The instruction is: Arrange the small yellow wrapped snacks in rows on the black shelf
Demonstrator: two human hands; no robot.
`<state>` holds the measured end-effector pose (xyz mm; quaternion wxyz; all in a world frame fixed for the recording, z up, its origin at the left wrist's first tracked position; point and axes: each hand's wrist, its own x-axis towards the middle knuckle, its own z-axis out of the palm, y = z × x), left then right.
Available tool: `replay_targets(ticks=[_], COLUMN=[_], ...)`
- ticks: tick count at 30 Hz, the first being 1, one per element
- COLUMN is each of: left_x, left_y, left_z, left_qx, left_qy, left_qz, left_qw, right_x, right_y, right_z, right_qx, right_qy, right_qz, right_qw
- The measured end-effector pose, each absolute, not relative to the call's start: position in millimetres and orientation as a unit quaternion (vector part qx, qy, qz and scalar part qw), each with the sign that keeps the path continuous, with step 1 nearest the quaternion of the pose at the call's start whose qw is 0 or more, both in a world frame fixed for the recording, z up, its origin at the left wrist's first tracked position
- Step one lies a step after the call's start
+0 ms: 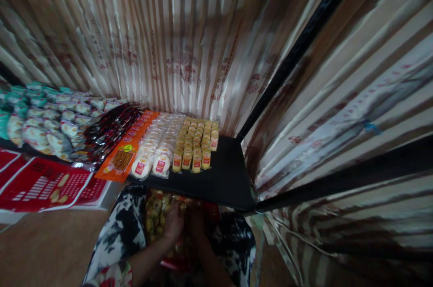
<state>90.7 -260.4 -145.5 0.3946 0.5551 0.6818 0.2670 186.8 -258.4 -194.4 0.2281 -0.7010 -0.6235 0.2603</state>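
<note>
**Position of the hands relative to loose and shelved yellow packets**

At far left, pale packets (37,136) lie heaped behind a red printed package (62,183); next come dark packets (108,131) and a flat orange pack (122,156). Below the front edge of the black shelf (230,176), loose yellow packets (154,217) fill the left part of a red container (212,211) between the person's knees. The left hand (175,220) reaches in among them and is the nearer to this visible heap, which lies to its left. The right hand (195,219) is just beside it, in shadow. Whether either hand is clenched, released or grasping a packet cannot be told. Above and beyond both hands, just right of the round white packets (161,165), stand the shelved yellow packets (196,158); their rows run lengthwise from the shelf's front edge toward the striped curtain (203,30).
</note>
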Motion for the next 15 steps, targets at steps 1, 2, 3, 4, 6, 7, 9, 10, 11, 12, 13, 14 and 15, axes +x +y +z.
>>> replay_targets(ticks=[1,2,3,4,6,7,9,10,11,12,13,14,15], left_x=[90.2,89.7,89.2,89.0,89.6,90.7,94.3,96.9,99.8,103.0,106.4,110.0,113.5], left_y=[-261.3,-262.4,-263.5,-264.8,-267.7,-269.4,-273.0,-274.9,-276.5,-277.8,-278.7,-278.9,-278.4], left_z=[-141.3,-136.8,-132.2,-127.4,-117.4,-112.3,-101.4,-95.7,-89.7,-83.4,-77.0,-70.4,-63.8], left_qx=[0.574,0.594,0.613,0.629,0.651,0.655,0.654,0.652,0.651,0.651,0.652,0.652,0.653], left_qy=[0.670,0.655,0.637,0.619,0.588,0.578,0.567,0.563,0.558,0.552,0.545,0.536,0.527], left_qz=[0.283,0.300,0.317,0.333,0.362,0.375,0.396,0.402,0.408,0.412,0.416,0.420,0.425], left_qw=[0.375,0.358,0.344,0.332,0.316,0.310,0.306,0.309,0.313,0.319,0.325,0.332,0.338], right_x=[187.0,187.5,188.1,189.1,192.1,194.0,198.6,201.2,204.1,207.2,210.6,214.2,217.9], right_y=[-260.0,-262.1,-264.9,-268.2,-276.0,-280.2,-288.3,-291.9,-294.9,-297.3,-298.8,-299.6,-299.5], right_z=[-190.7,-185.9,-180.1,-173.2,-157.5,-149.1,-133.0,-125.7,-119.0,-112.9,-107.5,-102.5,-97.6], right_qx=[-0.703,-0.704,-0.701,-0.698,-0.691,-0.688,-0.685,-0.682,-0.679,-0.677,-0.675,-0.675,-0.674], right_qy=[-0.621,-0.619,-0.619,-0.620,-0.619,-0.617,-0.610,-0.604,-0.599,-0.593,-0.587,-0.581,-0.578], right_qz=[0.257,0.254,0.249,0.242,0.226,0.219,0.215,0.218,0.223,0.227,0.229,0.231,0.233], right_qw=[0.232,0.238,0.250,0.265,0.298,0.312,0.337,0.349,0.361,0.373,0.384,0.392,0.397])
